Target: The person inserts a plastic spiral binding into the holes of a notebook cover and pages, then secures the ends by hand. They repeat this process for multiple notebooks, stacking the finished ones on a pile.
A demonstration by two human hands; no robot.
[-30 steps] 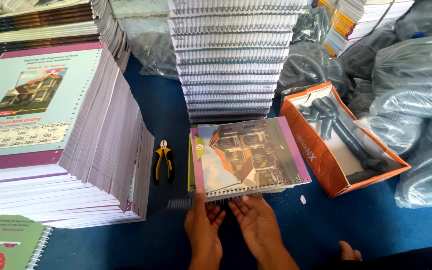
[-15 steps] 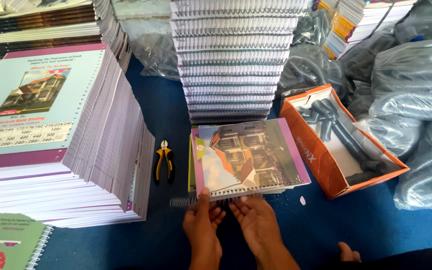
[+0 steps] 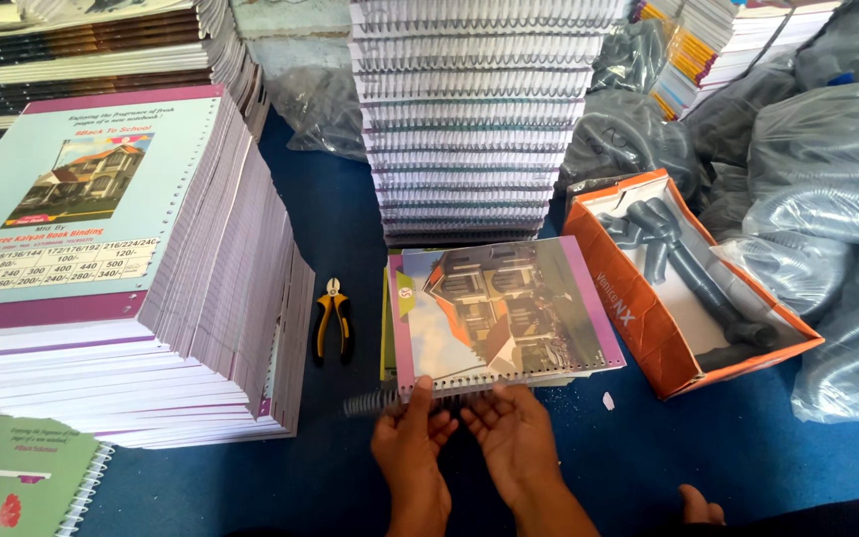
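a blue counter [image 3: 330,219] fills the view, crowded on every side. at the left stands a tall stack of unbound punched sheets [image 3: 121,288] topped by a pale blue cover with a house picture; a green spiral notebook [image 3: 22,482] lies at the lower left corner. a tower of finished spiral-bound notebooks [image 3: 469,119] rises at the middle back, and more piles lean behind it. yellow-handled pliers [image 3: 332,320] lie on the counter between the left stack and the middle work. to the right an orange cardboard box [image 3: 638,308] holds grey coil lengths, and clear plastic bags of coils [image 3: 827,189] are heaped beyond it.

just in front of the tower lies a notebook with a house-picture cover [image 3: 499,313], its punched edge turned toward the person. a spiral binding coil [image 3: 375,400] runs along that edge and sticks out past its left corner.

both hands come up from the bottom of the view, side by side and near touching. the left hand [image 3: 412,443] has its thumb on the cover's lower left corner, fingers curled under, seemingly pinching the coil. the right hand [image 3: 511,438] rests fingertips spread against the same edge, though whether it grips the coil is hard to tell. a bare toe [image 3: 696,505] shows at the lower right.
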